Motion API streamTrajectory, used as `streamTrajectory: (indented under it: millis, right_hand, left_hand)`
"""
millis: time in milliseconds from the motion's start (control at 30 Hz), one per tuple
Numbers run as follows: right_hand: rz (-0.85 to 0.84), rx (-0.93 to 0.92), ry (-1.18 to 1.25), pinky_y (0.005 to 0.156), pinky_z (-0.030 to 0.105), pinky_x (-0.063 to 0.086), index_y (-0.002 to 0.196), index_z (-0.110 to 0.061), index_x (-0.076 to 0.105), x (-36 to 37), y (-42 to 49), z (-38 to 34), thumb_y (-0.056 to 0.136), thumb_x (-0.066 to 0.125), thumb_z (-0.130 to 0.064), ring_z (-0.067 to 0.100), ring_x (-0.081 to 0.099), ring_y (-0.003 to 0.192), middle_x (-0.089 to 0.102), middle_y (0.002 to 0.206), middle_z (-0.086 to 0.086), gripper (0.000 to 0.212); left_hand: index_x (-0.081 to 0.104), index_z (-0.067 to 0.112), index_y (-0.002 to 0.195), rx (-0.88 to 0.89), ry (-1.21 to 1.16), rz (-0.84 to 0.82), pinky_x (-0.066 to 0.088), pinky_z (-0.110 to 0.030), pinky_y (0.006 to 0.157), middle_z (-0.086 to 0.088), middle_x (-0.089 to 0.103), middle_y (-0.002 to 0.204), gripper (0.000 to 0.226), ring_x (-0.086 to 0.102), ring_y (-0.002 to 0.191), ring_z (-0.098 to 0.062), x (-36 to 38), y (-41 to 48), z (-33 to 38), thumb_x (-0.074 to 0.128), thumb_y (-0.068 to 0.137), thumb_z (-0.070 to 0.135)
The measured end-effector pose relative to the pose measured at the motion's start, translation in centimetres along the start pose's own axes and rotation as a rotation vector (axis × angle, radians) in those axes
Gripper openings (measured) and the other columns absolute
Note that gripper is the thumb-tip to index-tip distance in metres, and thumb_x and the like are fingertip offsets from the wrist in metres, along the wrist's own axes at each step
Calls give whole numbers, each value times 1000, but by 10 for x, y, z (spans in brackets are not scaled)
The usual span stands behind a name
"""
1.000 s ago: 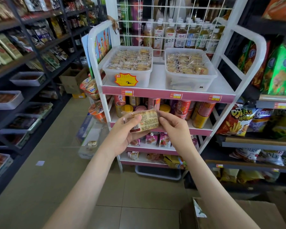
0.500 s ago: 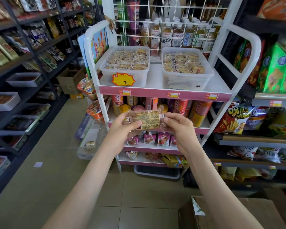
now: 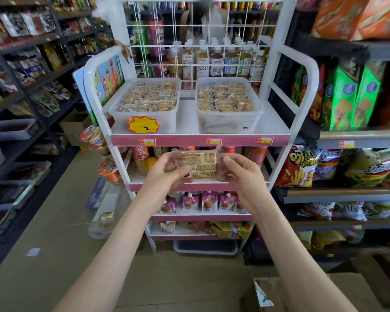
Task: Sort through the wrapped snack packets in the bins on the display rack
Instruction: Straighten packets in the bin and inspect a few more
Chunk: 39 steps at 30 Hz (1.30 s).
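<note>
Shop aisles close in on every side, with a beige tiled floor (image 3: 54, 233) running back along the left. Dark metal shelving (image 3: 20, 86) packed with packets lines that side, and grey shelves (image 3: 358, 140) of green and orange crisp bags line the right. Between them stands a white display rack (image 3: 302, 64) with pink-edged shelves and a wire grid (image 3: 200, 30) at its back, through which a row of drink bottles (image 3: 214, 61) shows. A cardboard box (image 3: 358, 293) sits at the lower right corner of the view.

On the rack's top shelf two clear bins sit side by side, apart. The left bin (image 3: 169, 122) is near the left edge and the right bin (image 3: 230, 122) near the right edge, both heaped with wrapped snack packets. A yellow starburst price tag (image 3: 143, 124) is stuck on the left bin's front wall.

Below the top shelf's front edge, in front of the second shelf, one snack packet (image 3: 199, 164) is held level with its printed label facing up. The left hand (image 3: 164, 174) pinches its left end between thumb and fingers, and the right hand (image 3: 241, 174) pinches its right end.
</note>
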State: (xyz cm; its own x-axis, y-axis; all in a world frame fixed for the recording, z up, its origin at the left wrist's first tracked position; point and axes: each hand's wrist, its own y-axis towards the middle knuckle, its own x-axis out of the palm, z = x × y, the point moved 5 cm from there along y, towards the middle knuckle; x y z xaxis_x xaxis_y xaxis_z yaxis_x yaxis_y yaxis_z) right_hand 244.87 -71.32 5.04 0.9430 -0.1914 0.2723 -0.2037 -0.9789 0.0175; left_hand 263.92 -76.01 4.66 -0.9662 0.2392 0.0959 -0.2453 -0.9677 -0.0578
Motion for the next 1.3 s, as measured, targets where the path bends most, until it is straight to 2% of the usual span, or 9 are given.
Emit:
streamTrajectory:
  millis: [100,333,433,600,733,833,900,1033,1300]
  right_hand:
    - [-48,-1,151,71,31,52,114,-1,62,-16,11,-20,91,53,-19,18,61,77,68,94,11,30]
    - [-476,197,199,68,30,59,117,-13,68,-20,44,-53,92,53,-21,21,69,84,67,114,14,30]
    - [-570,93,289,71,35,58,139,-11,43,-32,74,-66,75,79,-24,21,68,85,63,114,13,75]
    - [-96,-139,91,67,32,57,101,-11,49,-73,141,-99,72,79,-12,24,68,86,65,105,15,42]
    - [235,-338,-229,80,38,57,92,-17,42,-103,183,-120,87,67,-6,22,63,96,57,107,11,28]
    - [284,-379,-380,71,23,54,89,-19,40,-107,206,-122,87,67,-7,1,62,81,54,97,4,30]
    - [281,-356,-486,65,17,52,88,-20,40,-106,221,-118,86,69,-8,-8,60,72,55,96,4,31]
    - [162,-276,-708,63,16,48,87,-23,40,-106,246,-106,83,73,-10,-4,59,72,54,85,-3,35]
    - [-98,-167,-1231,98,36,27,93,-42,41,-112,264,-114,76,76,-31,15,39,106,49,103,-10,41]
  left_hand:
    - [60,20,113,95,-83,-164,57,-28,78,1,71,104,38,68,101,-17,28,13,26,64,82,-1]
    - [58,36,122,386,361,-316,45,-26,102,17,60,123,43,53,117,4,92,59,82,70,86,15]
    - [48,45,121,538,579,-294,30,-1,96,30,45,127,44,39,114,23,107,74,101,66,89,20]
    - [45,20,141,539,930,-121,29,-14,97,7,47,144,46,46,127,-4,103,137,112,55,97,29]
    - [45,15,141,560,1127,-118,37,-5,50,-9,63,121,44,50,51,3,118,184,118,49,100,29]
    - [36,18,147,528,1258,-212,49,-32,92,-8,50,141,62,61,104,-16,135,223,108,49,95,48]
    - [20,23,153,452,1478,-317,11,-55,117,-3,19,160,81,20,146,-25,144,249,94,43,88,66]
    - [-10,33,153,214,1655,-556,-20,-56,109,3,-23,160,98,-25,145,-20,141,282,64,33,80,81]
    - [-22,45,147,32,1783,-662,-22,-57,112,6,-30,157,109,-29,143,-21,118,305,57,26,62,94]
